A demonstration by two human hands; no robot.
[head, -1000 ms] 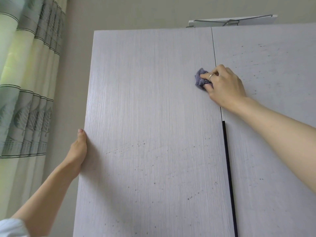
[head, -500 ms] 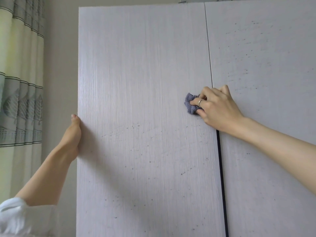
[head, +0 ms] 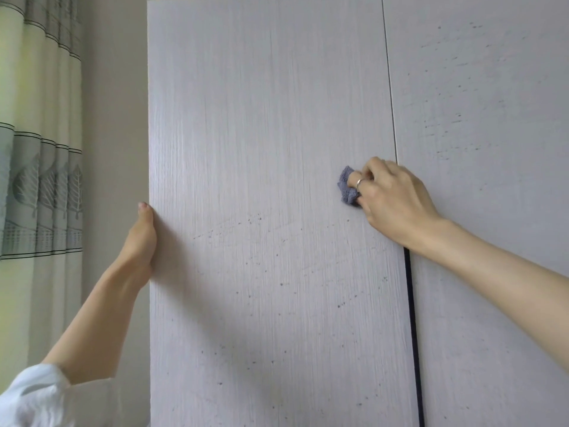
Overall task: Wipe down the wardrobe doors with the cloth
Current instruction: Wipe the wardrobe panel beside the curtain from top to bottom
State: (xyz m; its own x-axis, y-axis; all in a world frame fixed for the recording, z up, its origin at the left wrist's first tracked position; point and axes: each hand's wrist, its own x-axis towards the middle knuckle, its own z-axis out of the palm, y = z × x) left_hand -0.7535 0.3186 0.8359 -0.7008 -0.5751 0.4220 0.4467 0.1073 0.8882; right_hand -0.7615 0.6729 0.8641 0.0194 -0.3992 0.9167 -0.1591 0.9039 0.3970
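Cloth (head: 347,188), small, blue-grey, bunched, pressed flat against pale wood-grain left wardrobe door (head: 271,211) at that door's 3 o'clock edge, beside the seam with the speckled right wardrobe door (head: 492,118).

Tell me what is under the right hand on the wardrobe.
Under the right hand, a bunched blue-grey cloth pokes out against the left door. The rest of the cloth and the door seam there are covered.
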